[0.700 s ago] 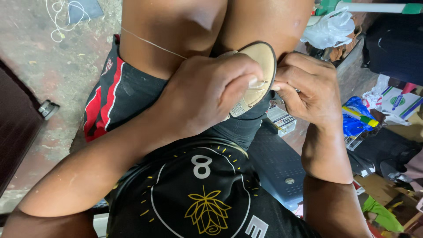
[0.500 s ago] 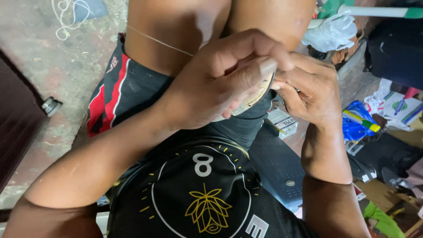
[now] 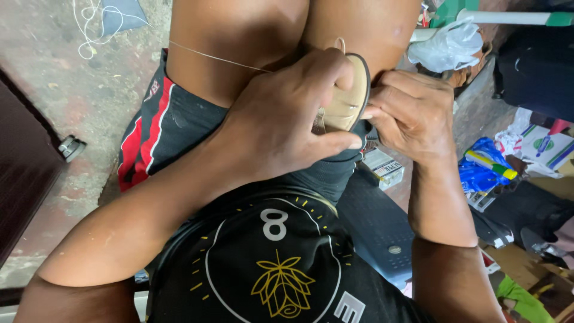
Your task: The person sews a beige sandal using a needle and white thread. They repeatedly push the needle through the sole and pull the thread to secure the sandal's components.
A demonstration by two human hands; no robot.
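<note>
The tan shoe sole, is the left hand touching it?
Touching. The head view shows the left hand wrapped over the tan shoe sole, its fingers pressed against it.

White plastic bag [image 3: 451, 45] top right; blue packet [image 3: 481, 173] and small box [image 3: 382, 167] right of the knees. Tangled white cord [image 3: 89, 27] on concrete floor [image 3: 60, 78], top left. Dark door [image 3: 24, 173] left edge.

I'm getting soft, even daylight here, no harsh glare; faint shadows are sitting under the forearms, and the edges are stretching and softening a bit.
</note>
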